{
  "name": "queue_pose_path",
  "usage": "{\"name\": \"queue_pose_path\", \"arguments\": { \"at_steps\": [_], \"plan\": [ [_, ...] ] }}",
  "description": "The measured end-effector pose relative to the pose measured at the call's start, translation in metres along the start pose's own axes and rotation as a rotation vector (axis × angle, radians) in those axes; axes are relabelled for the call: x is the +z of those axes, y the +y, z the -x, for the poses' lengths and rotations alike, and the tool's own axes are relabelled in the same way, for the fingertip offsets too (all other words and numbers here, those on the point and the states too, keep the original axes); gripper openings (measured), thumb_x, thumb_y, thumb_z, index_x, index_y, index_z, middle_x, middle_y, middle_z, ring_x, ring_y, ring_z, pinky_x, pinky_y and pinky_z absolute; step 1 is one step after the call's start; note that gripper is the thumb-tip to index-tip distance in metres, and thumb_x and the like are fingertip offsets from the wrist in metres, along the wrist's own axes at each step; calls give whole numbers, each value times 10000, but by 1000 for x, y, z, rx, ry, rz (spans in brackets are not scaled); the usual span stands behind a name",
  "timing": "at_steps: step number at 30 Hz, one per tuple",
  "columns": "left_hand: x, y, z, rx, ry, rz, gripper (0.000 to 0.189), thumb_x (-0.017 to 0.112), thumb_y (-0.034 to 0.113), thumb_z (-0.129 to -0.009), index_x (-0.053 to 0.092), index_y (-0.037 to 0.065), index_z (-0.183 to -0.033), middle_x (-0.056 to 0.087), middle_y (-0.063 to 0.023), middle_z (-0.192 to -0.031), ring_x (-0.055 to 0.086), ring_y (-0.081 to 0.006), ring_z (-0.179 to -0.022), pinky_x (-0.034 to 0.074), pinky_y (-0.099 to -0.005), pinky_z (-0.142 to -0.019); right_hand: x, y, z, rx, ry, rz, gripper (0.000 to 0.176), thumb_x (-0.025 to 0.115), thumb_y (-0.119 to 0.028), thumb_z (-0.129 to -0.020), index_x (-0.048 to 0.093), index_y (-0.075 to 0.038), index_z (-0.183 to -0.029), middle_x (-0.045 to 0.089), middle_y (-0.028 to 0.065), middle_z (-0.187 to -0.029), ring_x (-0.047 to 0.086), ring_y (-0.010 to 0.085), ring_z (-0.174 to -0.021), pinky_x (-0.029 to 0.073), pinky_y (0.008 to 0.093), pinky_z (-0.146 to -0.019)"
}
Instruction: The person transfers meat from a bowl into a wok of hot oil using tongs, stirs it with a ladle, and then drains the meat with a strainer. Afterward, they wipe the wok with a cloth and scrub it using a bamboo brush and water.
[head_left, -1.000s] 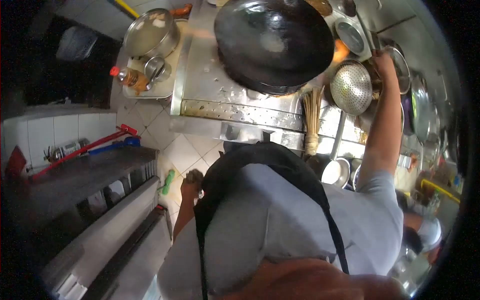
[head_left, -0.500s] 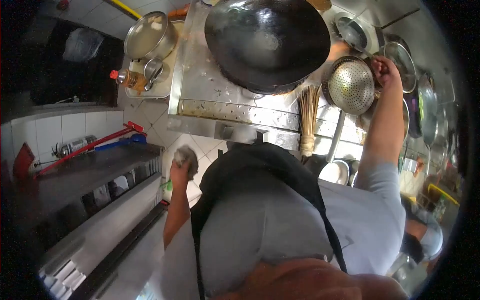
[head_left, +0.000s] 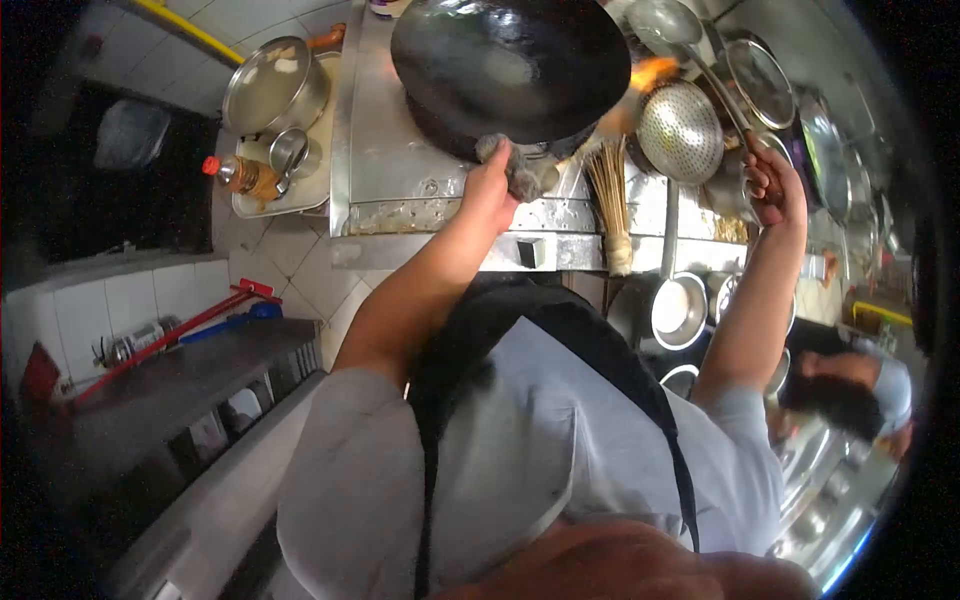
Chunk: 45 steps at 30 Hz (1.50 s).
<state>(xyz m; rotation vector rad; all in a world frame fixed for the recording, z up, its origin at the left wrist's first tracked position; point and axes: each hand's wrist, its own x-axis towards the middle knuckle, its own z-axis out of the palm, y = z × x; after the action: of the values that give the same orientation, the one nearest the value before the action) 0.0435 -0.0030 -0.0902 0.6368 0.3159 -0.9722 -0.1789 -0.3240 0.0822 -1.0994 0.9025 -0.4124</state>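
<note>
A large black wok (head_left: 510, 70) sits on the steel stove (head_left: 390, 165). At its near rim my left hand (head_left: 490, 190) is closed round a grey cloth (head_left: 522, 172), which touches or covers the wok's edge. My right hand (head_left: 775, 182) grips the handle of a ladle (head_left: 665, 22), whose bowl is at the upper right, beyond the wok. A perforated strainer (head_left: 680, 133) rests between the wok and my right hand, its handle pointing toward me. Beside it lies a bamboo brush (head_left: 608, 190) with its bound end near the stove's front edge.
Flames (head_left: 655, 72) show right of the wok. On the left, a tray (head_left: 300, 200) carries a pot (head_left: 275, 85), a small metal cup and a red-capped bottle (head_left: 240, 176). Metal bowls (head_left: 678, 310) stand below the stove edge. Another person (head_left: 890, 395) is at the far right.
My left hand has moved up and right with the cloth, from beside the stove to the wok's near rim. My right hand is slightly lower, and more of the ladle shows.
</note>
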Motion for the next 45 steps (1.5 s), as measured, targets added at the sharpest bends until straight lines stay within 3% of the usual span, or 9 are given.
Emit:
{"name": "queue_pose_path", "arguments": {
  "at_steps": [11, 17, 21, 25, 35, 37, 41, 43, 45],
  "plan": [
    [-4, -2, -14, 60, 155, -284, 453, 627, 269, -909, 546, -83, -1182, 616, -136, -1154, 612, -245, -999, 484, -357, -872, 74, 62, 169, -54, 28, 323, 567, 609, -148, -806, 458, 92, -1297, 556, 44, -693, 458, 75, -409, 354, 200, -349],
    [-44, 34, 36, 34, -113, -617, 386, 653, 242, -894, 594, -38, -1153, 649, -105, -1058, 629, -192, -897, 508, -339, -792, 55, 196, 168, -516, 278, 1549, 751, 589, 22, -768, 345, -187, -1446, 573, 203, -1121, 622, 394, -852, 513, 460, -710],
    [-91, 77, 135, 406, -303, -1394, 330, 678, 179, -832, 619, -5, -1100, 655, -89, -992, 629, -171, -847, 511, -318, -746, 74, 255, 186, -594, 116, 1386, 728, 585, 35, -741, 391, -163, -1414, 555, 192, -1000, 598, 398, -793, 507, 464, -671],
    [-200, 69, 152, 111, 57, -733, 325, 655, 134, -815, 598, -5, -1103, 637, -74, -962, 617, -181, -848, 501, -320, -763, 125, 256, 189, -653, -266, 1317, 769, 598, 40, -701, 410, -190, -1410, 528, 161, -953, 592, 389, -749, 495, 458, -632],
    [-226, 86, 190, 284, 68, -1368, 400, 633, 102, -797, 555, -1, -1176, 635, -82, -1011, 603, -195, -923, 485, -319, -822, 219, 329, 120, -528, -397, 1373, 620, 629, -76, -785, 460, -181, -1372, 535, 159, -930, 599, 357, -773, 496, 449, -691],
    [-169, 94, 201, 130, 116, -1330, 385, 629, 125, -833, 557, -4, -1189, 637, -86, -1055, 598, -183, -953, 476, -310, -839, 220, 328, 111, -798, -438, 1168, 521, 656, -134, -808, 525, -158, -1312, 550, 177, -991, 574, 363, -895, 482, 449, -772],
    [-115, 84, 187, 130, 88, -1235, 357, 607, 192, -904, 559, -11, -1193, 635, -88, -1087, 599, -175, -969, 470, -309, -856, 139, 302, 76, -780, 328, 1319, 612, 713, -128, -710, 508, -34, -1280, 507, 246, -1175, 517, 391, -1043, 418, 448, -942],
    [-108, 72, 168, 266, -137, -1131, 372, 565, 270, -960, 557, -17, -1197, 637, -78, -1070, 599, -167, -972, 466, -313, -876, 95, 310, 54, -373, 586, 1531, 609, 634, -122, -780, 409, 59, -1316, 481, 291, -1229, 468, 413, -1163, 380, 461, -1001],
    [-90, 56, 130, 124, -133, -907, 382, 555, 291, -966, 558, -19, -1189, 636, -79, -1074, 600, -172, -978, 469, -322, -884, 63, 307, 33, -24, 352, 1410, 693, 646, -153, -762, 359, 31, -1365, 500, 283, -1221, 495, 411, -1156, 418, 445, -974]
  ]
}}
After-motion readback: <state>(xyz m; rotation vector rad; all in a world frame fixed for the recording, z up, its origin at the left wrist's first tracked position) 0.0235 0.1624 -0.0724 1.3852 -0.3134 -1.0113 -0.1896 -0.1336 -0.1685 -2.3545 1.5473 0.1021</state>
